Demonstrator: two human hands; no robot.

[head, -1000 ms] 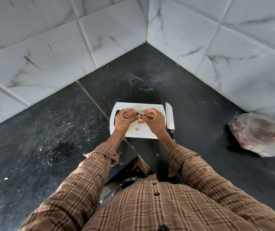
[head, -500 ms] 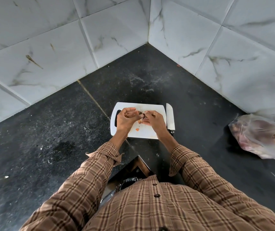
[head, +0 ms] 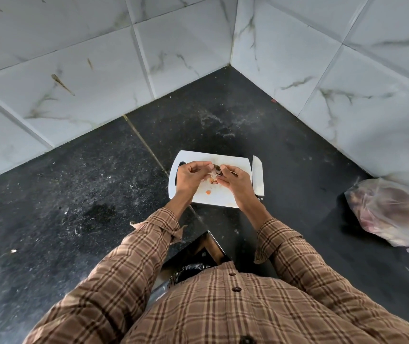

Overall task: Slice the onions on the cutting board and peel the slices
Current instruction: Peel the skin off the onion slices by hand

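A white cutting board (head: 223, 199) lies on the black counter in the corner. Above its middle both hands meet around a small onion piece (head: 215, 170). My left hand (head: 191, 180) grips the piece with curled fingers. My right hand (head: 233, 181) pinches its brown skin from the right side. Small orange-brown scraps of peel (head: 208, 192) lie on the board under the hands. A knife (head: 258, 175) rests along the board's right edge, blade pointing away, with neither hand on it.
A clear plastic bag of onions (head: 394, 212) sits on the counter at the right, against the tiled wall. White marble-look tiles (head: 74, 83) close the corner behind the board. The counter's front edge notches inward just below the board.
Both hands stay together over the board. Their fingers have shifted slightly on the onion piece, with the right hand's fingers now reaching a little further left over it.
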